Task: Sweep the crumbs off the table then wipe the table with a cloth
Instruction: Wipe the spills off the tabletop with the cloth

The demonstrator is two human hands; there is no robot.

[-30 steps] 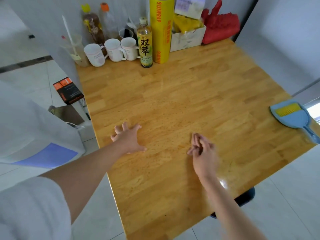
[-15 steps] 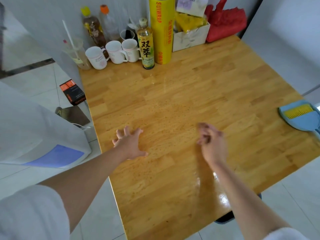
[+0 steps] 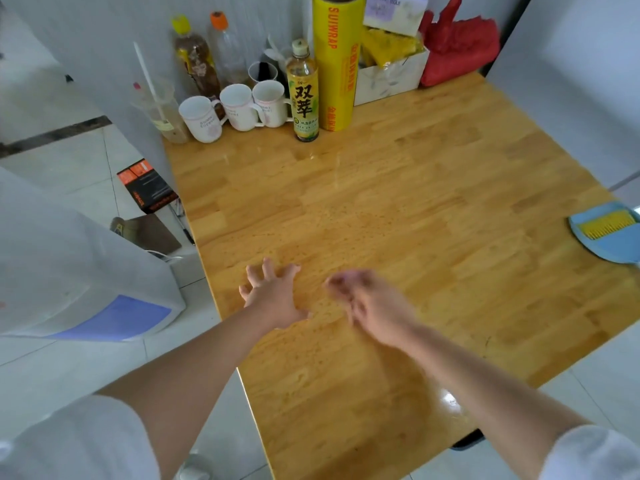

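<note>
Small crumbs [image 3: 349,233] are scattered over the middle of the wooden table [image 3: 450,188]. My left hand [image 3: 273,296] rests flat on the table near its left edge, fingers spread, holding nothing. My right hand [image 3: 374,306] hovers just right of it, blurred, with the fingers curled loosely together and nothing visible in them. A blue dustpan with a yellow brush [image 3: 609,233] lies at the table's right edge, far from both hands. No cloth is recognisable in view.
Along the back edge stand three white mugs [image 3: 239,109], a yellow-labelled bottle [image 3: 304,95], a tall yellow wrap roll [image 3: 336,60], a white box [image 3: 388,77] and a red bag [image 3: 457,53]. A white appliance [image 3: 69,265] sits on the floor at the left.
My right hand has moved left across the table toward my left hand. The left hand has stayed in place. The view has tilted slightly.
</note>
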